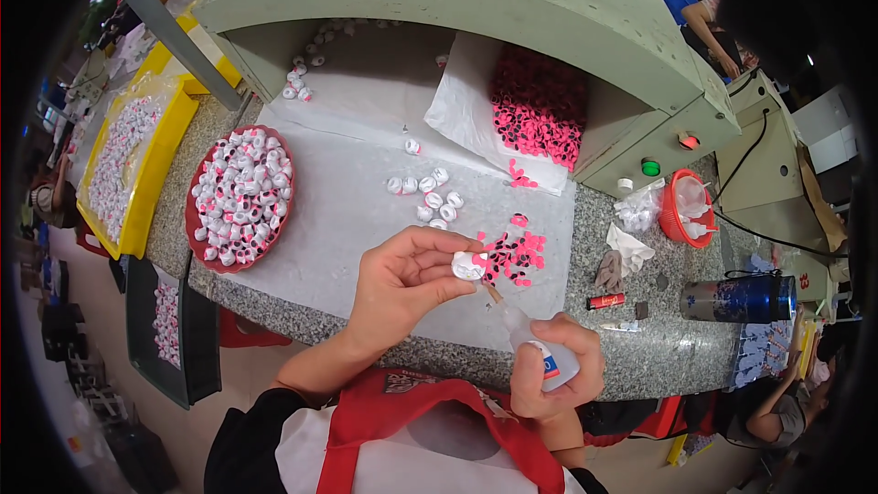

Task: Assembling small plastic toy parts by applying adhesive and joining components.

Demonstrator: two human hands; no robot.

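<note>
Between the thumb and fingers of my left hand (412,276) is a small round white piece (468,265) with a pink patch. My right hand (562,366) is wrapped round a translucent squeeze bottle (540,348) with a narrow nozzle. The nozzle tip points up at the white piece, very close to it; whether they touch I cannot tell. Just beyond, a loose heap of small pink and black pieces (517,254) lies on the white paper (338,247). Several white round pieces (427,185) rest on the paper farther off.
A red bowl (198,242) full of white pieces stands left, beside a yellow tray (169,174). Under the grey-green housing (439,0) lies a big pile of pink pieces (535,114). At right are a red basket (670,220), a blue tumbler (741,298) and a red tube (605,301).
</note>
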